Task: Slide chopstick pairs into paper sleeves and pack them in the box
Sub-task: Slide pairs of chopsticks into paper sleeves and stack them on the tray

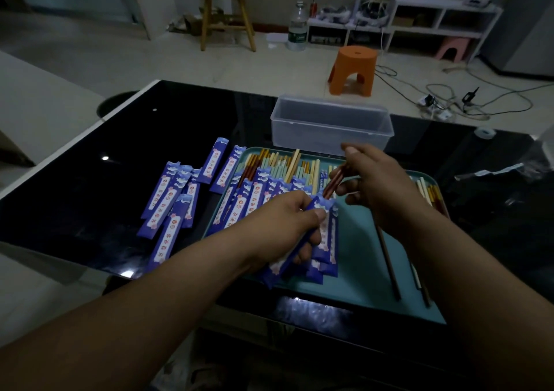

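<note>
- A room in a home, most likely a living or dining room.
- Pale tiled floor point(144, 60) across the upper half of the frame.
- Plain wooden chair point(223, 9) against the wall, top centre.
- Small orange plastic stool point(353, 68) right of centre and a pink stool point(452, 47) further right.
- Low white open shelf unit point(443, 9), upper right, crowded with household odds and ends.
- Large water bottle point(297, 26) standing on the floor beside the shelves.
- Loose cables point(479, 90) and a power strip point(427, 100) trailing over the floor at right.
- Glossy black table point(90, 180) filling the middle of the frame.
</note>
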Demonstrator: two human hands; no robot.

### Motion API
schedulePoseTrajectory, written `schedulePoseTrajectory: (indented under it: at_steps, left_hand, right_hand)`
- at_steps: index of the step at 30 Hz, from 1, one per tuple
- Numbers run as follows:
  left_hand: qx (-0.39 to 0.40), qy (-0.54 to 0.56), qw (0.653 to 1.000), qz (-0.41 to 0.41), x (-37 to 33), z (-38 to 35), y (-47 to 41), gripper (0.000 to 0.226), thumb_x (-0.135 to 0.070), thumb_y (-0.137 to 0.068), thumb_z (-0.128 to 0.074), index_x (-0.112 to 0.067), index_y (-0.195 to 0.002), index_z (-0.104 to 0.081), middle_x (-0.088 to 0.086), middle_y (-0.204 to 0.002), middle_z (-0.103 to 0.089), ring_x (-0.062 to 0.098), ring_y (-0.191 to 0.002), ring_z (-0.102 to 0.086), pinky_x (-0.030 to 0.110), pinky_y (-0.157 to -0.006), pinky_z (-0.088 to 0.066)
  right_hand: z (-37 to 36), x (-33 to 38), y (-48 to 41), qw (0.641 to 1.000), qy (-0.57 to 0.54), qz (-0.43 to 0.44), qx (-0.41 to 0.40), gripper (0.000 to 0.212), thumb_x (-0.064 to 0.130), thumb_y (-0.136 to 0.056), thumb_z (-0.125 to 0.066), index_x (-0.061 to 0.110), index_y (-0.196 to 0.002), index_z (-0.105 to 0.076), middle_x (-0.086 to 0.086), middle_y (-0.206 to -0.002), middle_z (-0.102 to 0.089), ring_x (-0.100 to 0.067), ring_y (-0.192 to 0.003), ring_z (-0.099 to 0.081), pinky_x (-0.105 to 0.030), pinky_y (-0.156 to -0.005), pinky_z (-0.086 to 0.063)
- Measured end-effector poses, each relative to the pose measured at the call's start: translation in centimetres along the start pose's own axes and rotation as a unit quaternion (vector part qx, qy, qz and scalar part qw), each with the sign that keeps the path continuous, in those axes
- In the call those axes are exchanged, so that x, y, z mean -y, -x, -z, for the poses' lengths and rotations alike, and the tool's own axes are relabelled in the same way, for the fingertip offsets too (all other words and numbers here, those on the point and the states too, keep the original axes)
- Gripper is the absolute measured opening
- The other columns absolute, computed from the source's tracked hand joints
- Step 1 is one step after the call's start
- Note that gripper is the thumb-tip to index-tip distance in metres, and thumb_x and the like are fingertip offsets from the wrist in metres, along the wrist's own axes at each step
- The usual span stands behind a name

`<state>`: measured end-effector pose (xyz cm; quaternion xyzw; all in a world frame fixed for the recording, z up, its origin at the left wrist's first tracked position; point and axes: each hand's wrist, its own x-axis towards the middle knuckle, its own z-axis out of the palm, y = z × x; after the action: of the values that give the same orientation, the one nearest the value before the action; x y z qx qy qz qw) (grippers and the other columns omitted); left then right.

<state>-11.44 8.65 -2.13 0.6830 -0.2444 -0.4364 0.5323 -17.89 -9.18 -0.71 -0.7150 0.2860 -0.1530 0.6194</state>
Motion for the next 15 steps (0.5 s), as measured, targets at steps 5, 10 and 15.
schedulePoseTrajectory:
  at_steps: [5, 10, 15]
  left_hand:
    - [-0.113, 0.102, 0.988, -0.018, -0.7, 0.6, -1.7, 0.015, -0.025, -0.105, -0.058, -0.013, -0.099, -0.063, 0.010, -0.084, -0.073, 0.024, -0.074, -0.073, 0.044, -0.076, -0.061]
    - [-0.158, 0.111, 0.980, -0.042, -0.6, 1.1, -3.1, 0.017, -0.026, -0.101, -0.066, -0.011, -0.102, -0.072, 0.014, -0.095, -0.077, 0.031, -0.088, -0.076, 0.047, -0.083, -0.063]
    - [-0.145, 0.030, 0.988, -0.041, -0.2, 0.9, -3.0, 0.020, -0.033, -0.102, -0.064, -0.020, -0.116, -0.071, 0.004, -0.102, -0.077, 0.021, -0.091, -0.077, 0.044, -0.087, -0.062]
  right_hand:
    - [-0.1, -0.3, 0.1, 0.995, -0.015, -0.094, 0.016, 0.038, 0.045, -0.107, -0.050, 0.013, -0.122, -0.062, -0.009, -0.101, -0.071, -0.020, -0.074, -0.066, -0.031, -0.062, -0.050]
    - [-0.9, -0.8, 1.5, 0.981, 0.061, -0.065, 0.170, 0.033, 0.042, -0.103, -0.059, 0.011, -0.101, -0.070, -0.003, -0.079, -0.074, -0.018, -0.071, -0.066, -0.029, -0.062, -0.049]
    - [-0.5, -1.2, 1.4, 0.980, 0.080, -0.079, 0.164, 0.026, 0.032, -0.103, -0.061, 0.007, -0.102, -0.070, -0.006, -0.079, -0.076, -0.014, -0.065, -0.065, -0.023, -0.056, -0.046]
